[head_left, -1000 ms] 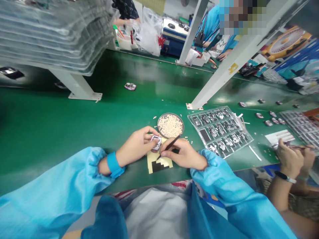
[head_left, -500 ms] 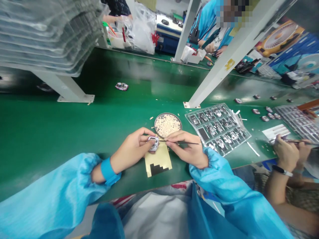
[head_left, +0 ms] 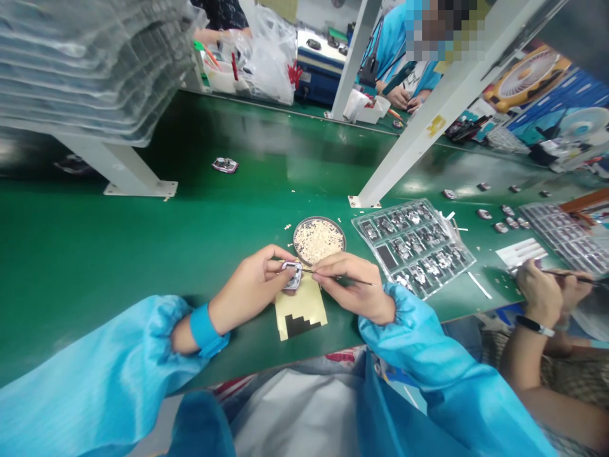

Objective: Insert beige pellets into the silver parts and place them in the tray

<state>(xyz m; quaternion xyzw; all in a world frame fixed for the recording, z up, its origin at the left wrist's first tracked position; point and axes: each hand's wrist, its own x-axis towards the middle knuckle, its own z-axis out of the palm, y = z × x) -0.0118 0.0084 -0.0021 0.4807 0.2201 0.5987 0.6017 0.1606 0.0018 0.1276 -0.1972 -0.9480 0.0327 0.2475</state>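
A: Start at the left. What has the left hand [head_left: 247, 289] got?

B: A small part [head_left: 291, 275], pinched between thumb and fingers [head_left: 278, 265], closed on it. It is held just above a yellow card [head_left: 301, 308] lying on the green bench [head_left: 95, 247].

A: And the right hand [head_left: 354, 289]?

B: Its fingers are closed round thin tweezers [head_left: 339, 277]. The tip points left and meets the part's edge; the shaft runs right, across the hand. I can't tell whether the tip carries anything, it's too fine to see.

A: What sits around them?

B: Just behind, a round dish [head_left: 318, 240] of pale bits, with a few loose ones on the bench beside it. Right of that, a clear tray [head_left: 413, 247] of parts. Further right, a co-worker's hand [head_left: 540, 292] holds its own tool.

A: Where could this go wrong?

B: I'd judge the risk lies at the tip. If the left hand shakes or turns the part, the tweezers could slip off and scratch it, or drop whatever they carry among the loose bits. Too hard a push could pop the part out of the pinch. The dish is close too, so a jerk of the right wrist might knock it and scatter the bits.
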